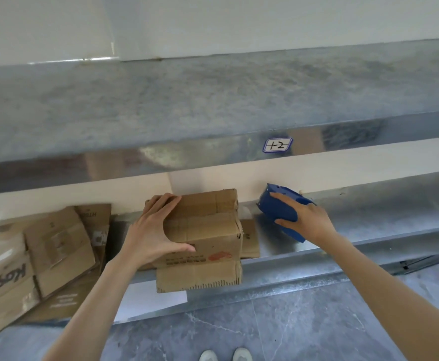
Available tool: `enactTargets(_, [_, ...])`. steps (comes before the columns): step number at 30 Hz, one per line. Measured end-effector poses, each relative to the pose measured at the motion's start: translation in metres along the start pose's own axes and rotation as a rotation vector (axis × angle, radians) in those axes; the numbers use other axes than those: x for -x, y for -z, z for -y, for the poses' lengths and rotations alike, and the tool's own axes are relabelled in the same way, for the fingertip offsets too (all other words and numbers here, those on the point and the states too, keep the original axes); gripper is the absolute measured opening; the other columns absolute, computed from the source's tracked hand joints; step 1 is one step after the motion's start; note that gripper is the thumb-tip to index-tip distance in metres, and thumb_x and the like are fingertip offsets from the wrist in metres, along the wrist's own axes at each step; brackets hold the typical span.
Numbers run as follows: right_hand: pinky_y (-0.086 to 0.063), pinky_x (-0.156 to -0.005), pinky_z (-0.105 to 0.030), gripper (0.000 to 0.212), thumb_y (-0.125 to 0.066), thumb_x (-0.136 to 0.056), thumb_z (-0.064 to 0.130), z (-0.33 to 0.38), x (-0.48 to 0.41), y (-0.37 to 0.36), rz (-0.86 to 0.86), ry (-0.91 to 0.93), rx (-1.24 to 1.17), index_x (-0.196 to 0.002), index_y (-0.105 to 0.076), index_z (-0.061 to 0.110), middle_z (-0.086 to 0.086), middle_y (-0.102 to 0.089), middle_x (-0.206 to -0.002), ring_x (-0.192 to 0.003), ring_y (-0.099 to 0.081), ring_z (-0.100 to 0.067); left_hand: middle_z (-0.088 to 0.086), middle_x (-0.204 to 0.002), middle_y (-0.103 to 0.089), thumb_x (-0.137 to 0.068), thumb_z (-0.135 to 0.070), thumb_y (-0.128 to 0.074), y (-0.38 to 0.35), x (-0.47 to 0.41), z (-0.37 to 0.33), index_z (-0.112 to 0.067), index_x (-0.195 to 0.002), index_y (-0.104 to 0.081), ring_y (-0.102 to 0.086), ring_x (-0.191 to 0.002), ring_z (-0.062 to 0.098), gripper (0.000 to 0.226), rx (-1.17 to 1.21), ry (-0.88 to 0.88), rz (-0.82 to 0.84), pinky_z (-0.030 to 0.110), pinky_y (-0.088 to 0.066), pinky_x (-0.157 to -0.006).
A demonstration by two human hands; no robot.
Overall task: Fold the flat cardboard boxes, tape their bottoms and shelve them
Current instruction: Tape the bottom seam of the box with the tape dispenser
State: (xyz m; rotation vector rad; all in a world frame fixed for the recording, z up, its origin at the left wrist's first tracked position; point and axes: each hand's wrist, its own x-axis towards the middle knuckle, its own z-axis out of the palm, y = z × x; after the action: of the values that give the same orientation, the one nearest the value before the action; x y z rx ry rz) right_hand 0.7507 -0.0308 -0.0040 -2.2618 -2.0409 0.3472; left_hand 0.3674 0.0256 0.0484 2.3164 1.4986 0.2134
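A folded brown cardboard box (208, 230) stands on the lower metal shelf (369, 230), bottom side up, with one flap hanging down over the shelf's front edge. My left hand (153, 230) grips the box's left side, fingers over the top and thumb across the front. To the right, my right hand (307, 220) holds a blue tape dispenser (278, 207) just above the shelf surface, apart from the box.
Several flat cardboard boxes (43, 243) lie stacked on the shelf's left part. Another flat piece (249, 238) lies behind the box. An upper metal shelf (213, 105) with a label "1-2" (277, 145) overhangs. Grey floor and my shoes (226, 355) are below.
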Motion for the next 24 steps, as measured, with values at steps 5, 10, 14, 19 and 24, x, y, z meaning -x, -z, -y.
enactTargets(5, [-0.053,-0.069,-0.035,0.067,-0.057,-0.095,0.05,-0.008,-0.004,-0.013,-0.015,0.039,-0.128,-0.147,-0.016,0.055,-0.004,-0.069,-0.114,-0.09,-0.064,-0.025,-0.018,-0.163,-0.012,-0.038,-0.102,-0.048,-0.002,0.005,0.005,-0.043,-0.154,-0.016,-0.005,-0.151,0.01,0.135,-0.005,0.001,0.0,0.051,-0.034,-0.113])
enactTargets(10, [-0.055,-0.07,-0.036,0.068,-0.058,-0.096,0.046,-0.016,-0.01,-0.025,-0.015,0.1,-0.174,-0.146,-0.014,0.057,-0.004,-0.069,-0.114,-0.09,-0.065,-0.024,-0.02,-0.162,-0.009,-0.041,-0.104,-0.043,-0.005,0.005,0.007,-0.043,-0.154,-0.015,-0.003,-0.151,0.008,0.132,0.0,0.008,-0.004,0.051,-0.032,-0.114])
enactTargets(14, [-0.048,-0.067,-0.031,0.081,-0.057,-0.096,0.047,-0.017,-0.018,-0.026,0.045,0.059,-0.194,-0.139,0.009,0.064,-0.009,-0.066,-0.11,-0.085,-0.063,-0.024,-0.022,-0.162,-0.011,-0.042,-0.103,-0.047,-0.007,0.005,0.007,-0.043,-0.154,-0.017,-0.005,-0.151,0.007,0.13,0.013,0.006,-0.021,0.052,-0.036,-0.112])
enactTargets(19, [-0.056,-0.075,-0.046,0.101,-0.069,-0.087,0.048,-0.014,-0.024,-0.026,0.017,0.007,-0.275,-0.148,0.012,0.055,-0.016,-0.064,-0.118,-0.085,-0.065,-0.032,-0.02,-0.162,-0.014,-0.042,-0.101,-0.05,-0.007,0.007,0.005,-0.042,-0.155,-0.02,-0.008,-0.151,0.007,0.131,0.028,0.012,-0.035,0.053,-0.038,-0.112])
enactTargets(24, [-0.051,-0.08,-0.041,0.09,-0.075,-0.081,0.05,-0.02,-0.032,-0.027,0.007,-0.015,-0.384,-0.152,-0.021,0.036,-0.007,-0.061,-0.118,-0.099,-0.06,-0.032,-0.02,-0.162,-0.015,-0.043,-0.093,-0.058,-0.007,0.007,0.003,-0.041,-0.155,-0.02,-0.007,-0.151,0.006,0.128,0.03,0.021,-0.039,0.052,-0.038,-0.113])
